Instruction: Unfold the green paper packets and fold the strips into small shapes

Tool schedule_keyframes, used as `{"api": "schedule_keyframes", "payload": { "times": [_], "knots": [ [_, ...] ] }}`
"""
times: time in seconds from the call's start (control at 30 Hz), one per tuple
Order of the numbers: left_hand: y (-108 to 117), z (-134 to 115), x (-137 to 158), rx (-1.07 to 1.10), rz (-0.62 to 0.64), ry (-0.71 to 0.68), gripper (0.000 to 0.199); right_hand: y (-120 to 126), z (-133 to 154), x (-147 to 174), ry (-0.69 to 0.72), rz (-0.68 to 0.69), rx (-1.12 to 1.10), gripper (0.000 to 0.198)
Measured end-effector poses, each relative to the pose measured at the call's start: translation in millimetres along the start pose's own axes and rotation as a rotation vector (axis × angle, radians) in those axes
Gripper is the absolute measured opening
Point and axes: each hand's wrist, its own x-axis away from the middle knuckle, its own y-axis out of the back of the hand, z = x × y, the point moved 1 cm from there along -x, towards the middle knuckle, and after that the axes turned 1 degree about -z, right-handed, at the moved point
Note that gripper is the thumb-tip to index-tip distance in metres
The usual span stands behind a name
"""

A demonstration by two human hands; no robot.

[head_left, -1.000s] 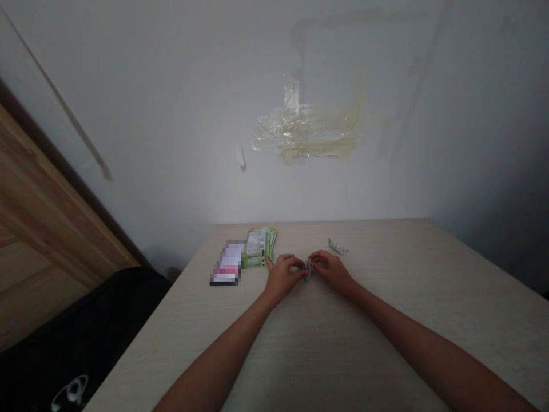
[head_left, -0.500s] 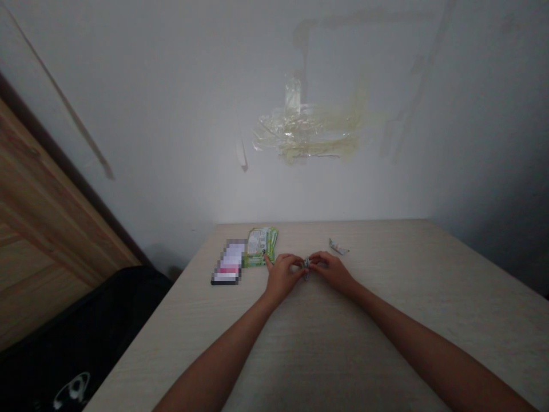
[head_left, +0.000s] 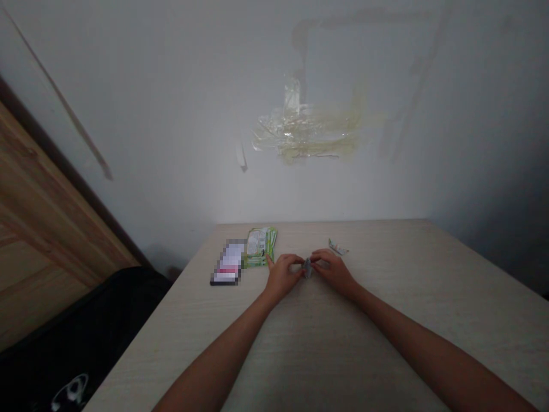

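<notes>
Between both hands is a small grey folded piece (head_left: 307, 268) that looks like paper or wrapper, upright just above or on the table. My left hand (head_left: 283, 273) pinches its left side with thumb and fingers. From the other side, my right hand (head_left: 333, 271) grips it with thumb and fingertips. Its details are too small to make out. Behind my right hand lies a similar boat-shaped folded piece (head_left: 338, 248) with a printed surface. A stack of green and white printed packets (head_left: 259, 246) rests behind and left of my left hand.
A phone (head_left: 228, 263) with a blurred screen lies left of the packets. The pale wood table (head_left: 407, 320) meets a wall with peeling clear tape (head_left: 306, 134). To the left are a black bag-like item (head_left: 86, 332) and a wooden panel (head_left: 43, 217).
The folded piece between my fingers has turned or spread, now showing a wider plain grey face. My fingers have shifted slightly; both hands stay in nearly the same place.
</notes>
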Motion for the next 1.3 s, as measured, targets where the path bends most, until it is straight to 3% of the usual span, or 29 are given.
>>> {"api": "schedule_keyframes", "payload": {
  "times": [0.37, 0.7, 0.93, 1.3],
  "knots": [
    [8, 3, -3, -0.107, 0.061, -0.011, 0.015, -4, -1, 1, 0.062, 0.126, 0.134, 0.014],
    [12, 12, -5, -0.116, 0.067, -0.018, 0.01, -2, -1, 0, 0.06, 0.143, 0.144, 0.011],
    [15, 12, -8, -0.179, 0.13, -0.094, 0.007, -1, -2, -1, 0.157, 0.179, 0.216, 0.012],
    [20, 11, -8, -0.245, 0.162, -0.174, 0.008, 2, -6, 0, 0.186, 0.201, 0.26, 0.018]
  ]
}}
